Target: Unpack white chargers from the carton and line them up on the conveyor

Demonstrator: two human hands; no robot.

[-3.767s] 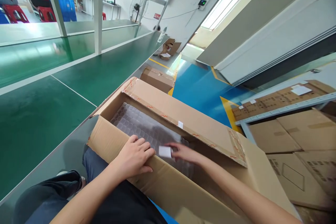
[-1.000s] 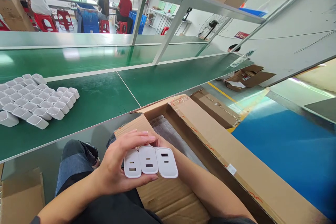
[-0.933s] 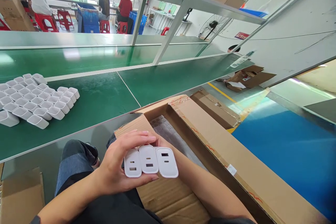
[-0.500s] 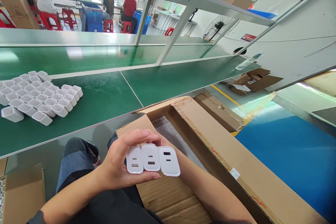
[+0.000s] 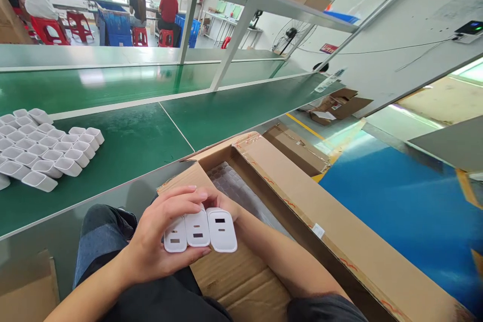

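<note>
My left hand [image 5: 154, 241] is closed around three white charger bodies [image 5: 199, 229] held side by side, port faces up, above my lap. My right hand [image 5: 221, 201] is mostly hidden behind the chargers; its fingers press against their far side. Both hands hover over the near flap of a long open cardboard box [image 5: 287, 201] with a clear blister tray [image 5: 241, 193] inside. Several more white charger bodies [image 5: 41, 148] lie in rows on the green bench [image 5: 151, 131] at the left.
Other cardboard boxes [image 5: 296, 148] lie on the floor to the right, by blue floor [image 5: 396, 211]. A metal shelf frame [image 5: 234, 25] rises over the bench. People sit on red stools [image 5: 139, 35] in the far background. A cardboard sheet [image 5: 26, 287] lies lower left.
Earlier both hands were inside the box on the blister tray. Now they hold three chargers above the flap. Over the last second the view shifted slightly; the grip is unchanged.
</note>
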